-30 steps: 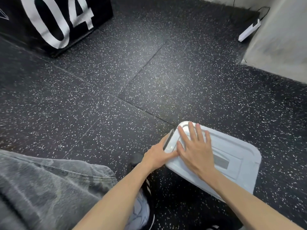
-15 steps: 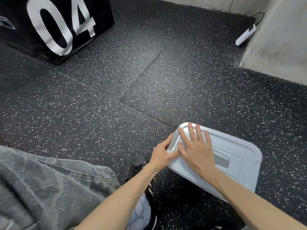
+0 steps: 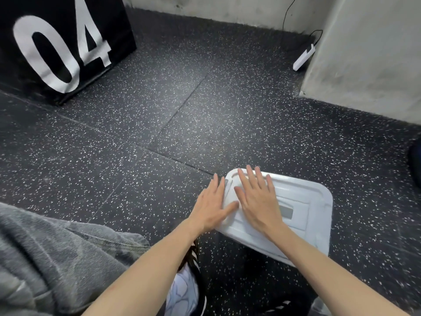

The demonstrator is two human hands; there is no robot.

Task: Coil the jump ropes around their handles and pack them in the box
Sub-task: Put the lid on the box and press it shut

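Head view: I see my right hand point(image 3: 255, 201) flat, fingers straight, on the white box point(image 3: 307, 215) lid; my left hand point(image 3: 210, 206), fingers straight, rests against its left edge.

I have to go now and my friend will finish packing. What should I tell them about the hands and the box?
Left hand: open, fingers straight, at the box's left edge, thumb resting on the lid.
Right hand: open, flat on the lid.
Box: white, on the floor, lid on.
Jump ropes: none in view; cannot tell whether they are inside.
Done: the lid covers the box.
Left: check that the ropes are coiled and inside, and that the lid is latched.
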